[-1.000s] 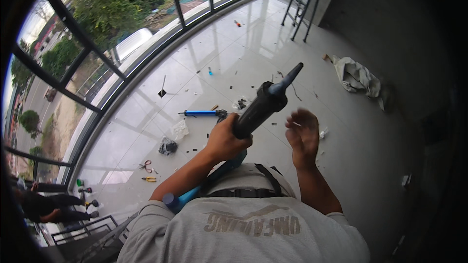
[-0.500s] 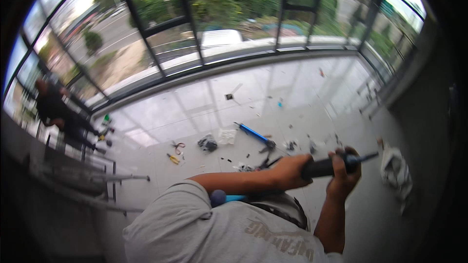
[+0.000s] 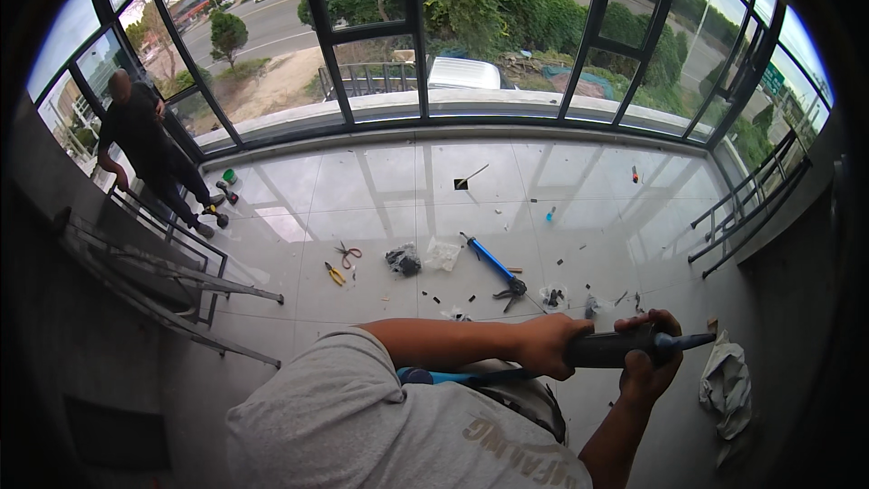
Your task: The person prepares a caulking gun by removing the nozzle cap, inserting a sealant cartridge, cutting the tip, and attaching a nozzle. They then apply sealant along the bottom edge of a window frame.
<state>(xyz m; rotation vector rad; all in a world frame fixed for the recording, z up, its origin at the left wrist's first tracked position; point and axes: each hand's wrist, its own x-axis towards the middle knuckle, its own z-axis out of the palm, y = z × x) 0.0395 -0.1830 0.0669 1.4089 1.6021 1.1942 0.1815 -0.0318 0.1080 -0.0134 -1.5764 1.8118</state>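
Note:
My left hand [image 3: 549, 345] is closed round the rear end of a black sealant tube [image 3: 602, 350], held level in front of me. Fingers of my right hand [image 3: 648, 371] curl about its front end, beside the dark tapered nozzle [image 3: 690, 341] that points right. Below my left forearm a blue piece [image 3: 444, 378] with a dark rounded end shows; whether it joins the tube is hidden. On the floor beyond my hands lies a blue caulking gun [image 3: 491, 259] with a dark handle.
Orange-handled scissors [image 3: 348, 255], yellow-handled pliers [image 3: 336, 273] and plastic bags [image 3: 403, 260] of small parts lie on the tiles. A crumpled white sack [image 3: 726, 387] is at right. Metal trestles [image 3: 195, 272] stand at left; behind them, near the windows, is another person [image 3: 145, 140].
My view has levelled and shifted, so the floor and windows sit differently in it. Both hands stay on the sealant tube, which is now more nearly level.

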